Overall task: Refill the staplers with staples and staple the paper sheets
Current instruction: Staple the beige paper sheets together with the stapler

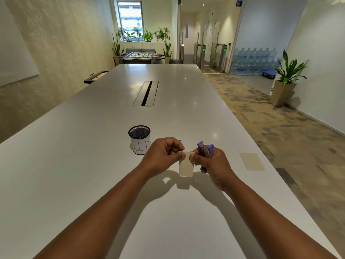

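Both hands are raised a little above the white table [93, 165]. My left hand [162, 156] pinches the top left corner of a small beige paper sheet [185, 168], which hangs down between the hands. My right hand [211, 163] pinches the sheet's top right corner with thumb and forefinger and also holds a small purple and metal stapler [205, 148], whose tips point up and away. A speck of yellow-green shows at the sheet's top edge. Another beige paper sheet [252, 161] lies flat on the table to the right.
A black mesh cup [139, 140] with a white label reading "BIN" stands just left of my left hand. A cable slot [146, 93] runs along the table's middle. The table's right edge is near the flat sheet, with carpeted floor beyond.
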Tool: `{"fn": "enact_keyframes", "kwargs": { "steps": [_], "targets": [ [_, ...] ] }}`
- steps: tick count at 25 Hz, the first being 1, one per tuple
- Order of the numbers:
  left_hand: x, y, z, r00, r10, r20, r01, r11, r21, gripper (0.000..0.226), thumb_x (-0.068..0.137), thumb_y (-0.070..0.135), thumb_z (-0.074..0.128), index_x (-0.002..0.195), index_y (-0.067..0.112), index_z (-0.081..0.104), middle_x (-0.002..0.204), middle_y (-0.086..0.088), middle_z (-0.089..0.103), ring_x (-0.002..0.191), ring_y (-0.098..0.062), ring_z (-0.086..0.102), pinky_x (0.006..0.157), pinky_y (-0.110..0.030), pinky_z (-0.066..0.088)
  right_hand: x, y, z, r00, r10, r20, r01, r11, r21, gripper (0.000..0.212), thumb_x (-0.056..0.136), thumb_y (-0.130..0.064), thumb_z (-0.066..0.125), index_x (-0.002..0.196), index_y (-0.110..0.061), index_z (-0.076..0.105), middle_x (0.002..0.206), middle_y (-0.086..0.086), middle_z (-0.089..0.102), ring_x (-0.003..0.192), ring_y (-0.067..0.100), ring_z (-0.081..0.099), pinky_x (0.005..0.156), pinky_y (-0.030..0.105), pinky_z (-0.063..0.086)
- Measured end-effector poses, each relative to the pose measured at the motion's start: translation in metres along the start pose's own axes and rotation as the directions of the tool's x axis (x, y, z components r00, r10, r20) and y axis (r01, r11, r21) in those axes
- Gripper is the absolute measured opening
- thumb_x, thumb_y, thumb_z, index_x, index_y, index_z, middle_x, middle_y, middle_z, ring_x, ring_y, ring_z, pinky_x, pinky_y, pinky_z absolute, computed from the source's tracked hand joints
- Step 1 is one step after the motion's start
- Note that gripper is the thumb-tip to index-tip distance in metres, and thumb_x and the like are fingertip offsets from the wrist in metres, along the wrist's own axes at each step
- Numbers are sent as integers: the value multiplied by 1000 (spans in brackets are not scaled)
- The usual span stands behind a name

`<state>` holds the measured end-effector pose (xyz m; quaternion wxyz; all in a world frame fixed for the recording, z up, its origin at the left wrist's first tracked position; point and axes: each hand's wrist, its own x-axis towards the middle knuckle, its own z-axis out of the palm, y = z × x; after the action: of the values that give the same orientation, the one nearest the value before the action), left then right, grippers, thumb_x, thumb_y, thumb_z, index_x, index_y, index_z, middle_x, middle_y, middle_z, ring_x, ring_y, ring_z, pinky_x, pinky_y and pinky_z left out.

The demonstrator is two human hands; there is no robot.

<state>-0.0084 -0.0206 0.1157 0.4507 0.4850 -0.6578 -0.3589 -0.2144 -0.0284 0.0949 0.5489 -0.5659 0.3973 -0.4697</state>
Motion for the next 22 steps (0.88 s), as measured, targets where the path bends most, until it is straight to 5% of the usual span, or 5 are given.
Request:
{"fn": "enact_keyframes", "kwargs": {
  "steps": [4,8,11,19,22],
  "targets": [
    [-1,0,1,1000,-17,-26,16,999,-27,17,83,8,82,92,19,75,80,-2,70,74,-14,62,77,-35,57,0,1,1,1000,4,31,-5,1000,10,11,86,-12,73,79,-5,68,70,6,66,61,13,55,49,22,37],
    [-11,0,13,988,-150,-39,130,939,-318,12,87,8,78,98,8,71,81,-10,75,75,-18,72,72,-31,61,-1,0,3,1000,-14,4,13,999,36,14,90,-7,70,80,1,66,68,4,65,60,12,55,50,22,39],
    [-15,0,24,969,-240,-58,192,880,-434,5,90,11,74,86,11,71,79,-7,77,70,-16,71,63,-27,59,-3,0,7,1000,-12,-20,13,998,68,17,90,-6,70,74,-11,70,67,3,65,59,12,55,50,21,40],
    [-16,1,30,957,-244,-159,159,894,-419,14,96,12,67,84,6,69,69,-3,77,58,-14,73,52,-23,55,-6,4,15,998,6,-66,3,991,131,18,88,-4,72,73,-12,67,73,14,60,68,24,51,49,21,40],
    [-16,0,37,945,-208,-253,137,952,-272,20,100,22,63,84,11,67,64,3,73,53,-9,67,47,-20,49,-6,3,18,997,17,-77,-5,988,152,20,88,-2,71,71,-12,68,73,14,62,70,26,52,49,22,41]
  ]
}}
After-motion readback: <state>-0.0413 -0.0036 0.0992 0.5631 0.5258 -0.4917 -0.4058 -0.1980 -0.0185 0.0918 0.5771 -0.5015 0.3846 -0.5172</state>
